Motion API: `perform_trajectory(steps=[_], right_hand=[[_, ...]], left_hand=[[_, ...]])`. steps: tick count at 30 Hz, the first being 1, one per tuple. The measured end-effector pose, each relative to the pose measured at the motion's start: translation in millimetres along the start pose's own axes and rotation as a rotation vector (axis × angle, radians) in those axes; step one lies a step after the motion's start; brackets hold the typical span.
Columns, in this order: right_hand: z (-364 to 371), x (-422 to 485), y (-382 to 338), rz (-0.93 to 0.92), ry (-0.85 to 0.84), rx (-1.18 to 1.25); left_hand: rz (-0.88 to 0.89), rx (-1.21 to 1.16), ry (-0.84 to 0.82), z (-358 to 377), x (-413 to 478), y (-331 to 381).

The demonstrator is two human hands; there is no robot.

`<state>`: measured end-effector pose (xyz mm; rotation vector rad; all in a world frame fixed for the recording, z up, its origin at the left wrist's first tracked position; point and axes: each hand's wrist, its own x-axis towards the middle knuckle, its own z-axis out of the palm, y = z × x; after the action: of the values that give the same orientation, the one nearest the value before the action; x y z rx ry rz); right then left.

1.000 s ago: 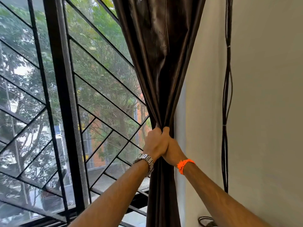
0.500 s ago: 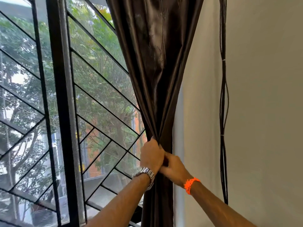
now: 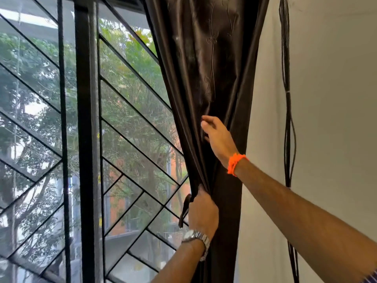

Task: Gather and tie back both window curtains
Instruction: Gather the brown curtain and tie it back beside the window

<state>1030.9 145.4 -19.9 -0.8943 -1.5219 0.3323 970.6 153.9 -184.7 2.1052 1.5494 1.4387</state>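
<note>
Curtain [image 3: 206, 58], soft, likely slippery satin, bunches at its waist in the clenched left grip [image 3: 202, 213] while the right grip [image 3: 218, 137] lies open at folds above.

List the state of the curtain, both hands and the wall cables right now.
Brown curtain: gathered into a bunch, not yet tied.
Left hand: grips the bunched curtain.
Right hand: fingers relaxed, touching the folds higher up.
Black cables: hang down the wall.
</note>
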Motion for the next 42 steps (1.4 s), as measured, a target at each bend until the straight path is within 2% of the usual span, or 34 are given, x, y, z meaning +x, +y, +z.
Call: perform_trajectory(steps=[2,6,9,11,14,15,18,20,23,28,30,33,36,39,42], right_hand=[[9.5,23.8,-5.6,0.09,-0.043,0.124],[23.2,71.5,-23.1,0.11,-0.062,0.237],[20.0,138.4,37.0,0.141,-0.176,0.309],[25.2,145.6,49.0,0.18,-0.159,0.317],[43.0,92.4,-3.8,0.165,0.004,0.181],[43.7,82.1,-9.9,0.086,0.056,0.104],[35.7,59.6,-14.7,-0.27,0.438,-0.111],[24.1,54.2,-19.7,-0.475,0.633,-0.312],[5.4,58.8,-22.1,-0.533,0.737,-0.518],[-12.4,54.6,-15.8,-0.353,0.672,-0.461],[-15.8,50.4,-11.8,-0.283,0.681,-0.536],[-18.7,37.2,-6.2,-0.203,0.786,-0.685],[-18.2,26.4,6.9,-0.093,0.77,-0.451],[-15.3,17.7,21.0,0.063,0.599,-0.161],[-15.2,11.1,28.4,0.252,0.456,-0.051]], left_hand=[[0.0,-0.009,0.01,2.7,0.0,-3.4],[0.008,0.037,-0.001,5.9,0.6,-9.1],[0.002,0.066,-0.011,4.2,1.5,-13.1],[-0.008,0.07,-0.008,2.8,3.1,-15.4],[0.004,0.057,-0.01,4.5,6.4,-19.9],[0.0,0.059,-0.011,3.9,7.1,-19.7],[-0.006,0.058,-0.018,5.6,8.9,-19.8],[-0.011,0.069,-0.018,5.6,9.0,-17.6],[-0.016,0.069,-0.016,7.5,12.4,-16.9],[-0.054,0.015,-0.037,5.2,10.9,-12.3],[-0.057,-0.023,-0.04,1.1,6.8,-8.4],[-0.038,-0.048,-0.041,-4.5,4.0,-3.6],[-0.032,-0.142,-0.002,-8.2,1.1,-0.9],[-0.009,-0.314,0.057,-15.7,4.8,9.4],[0.047,-0.446,0.117,-21.3,23.1,18.6]])
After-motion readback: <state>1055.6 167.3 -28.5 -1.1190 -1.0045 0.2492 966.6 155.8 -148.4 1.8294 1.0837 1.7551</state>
